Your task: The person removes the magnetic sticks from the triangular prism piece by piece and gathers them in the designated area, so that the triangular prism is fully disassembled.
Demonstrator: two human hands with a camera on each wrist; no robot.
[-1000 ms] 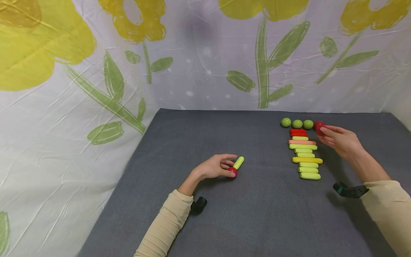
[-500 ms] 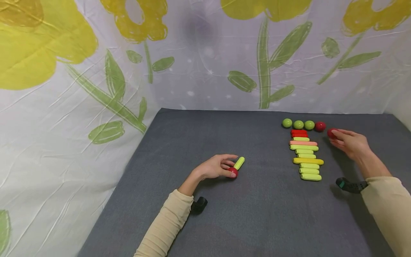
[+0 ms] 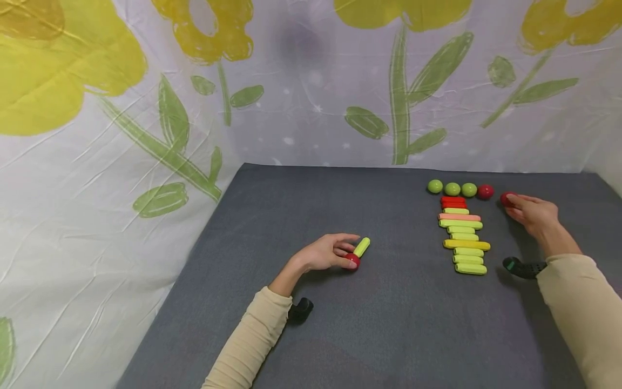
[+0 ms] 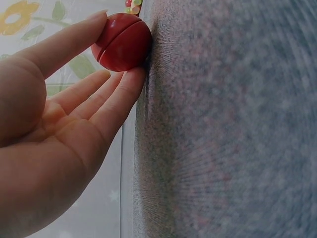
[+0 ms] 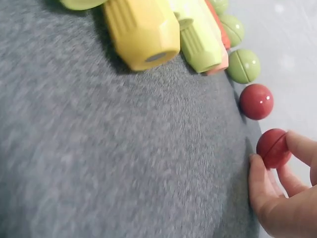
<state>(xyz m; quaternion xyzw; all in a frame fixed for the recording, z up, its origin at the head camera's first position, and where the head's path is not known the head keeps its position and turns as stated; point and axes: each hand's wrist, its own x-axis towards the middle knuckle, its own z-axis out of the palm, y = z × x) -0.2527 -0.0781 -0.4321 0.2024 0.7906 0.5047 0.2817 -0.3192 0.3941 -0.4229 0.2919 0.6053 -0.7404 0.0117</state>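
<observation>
Between thumb and fingertips, my left hand [image 3: 324, 252] holds a red ball [image 4: 122, 42] at the table's middle; a thin seam runs around it. A short yellow-green stick [image 3: 362, 247] lies at that ball's far side, and I cannot tell whether they touch. At the far right my right hand [image 3: 536, 214] pinches another red ball [image 5: 274, 148] low over the cloth. Just left of it, with a gap between, sits one more red ball [image 3: 485, 192], at the end of a row of green balls [image 3: 452, 189].
Below the row of balls, several sticks lie crosswise in a column: red sticks [image 3: 453, 202], a salmon stick [image 3: 459, 217], a yellow stick [image 3: 466, 245] and yellow-green sticks [image 3: 470, 268]. A flower-printed cloth [image 3: 311, 108] hangs behind the dark grey table [image 3: 389, 324].
My right hand has moved right with its red ball, away from the red ball at the row's end. My left hand and its ball have stayed in place.
</observation>
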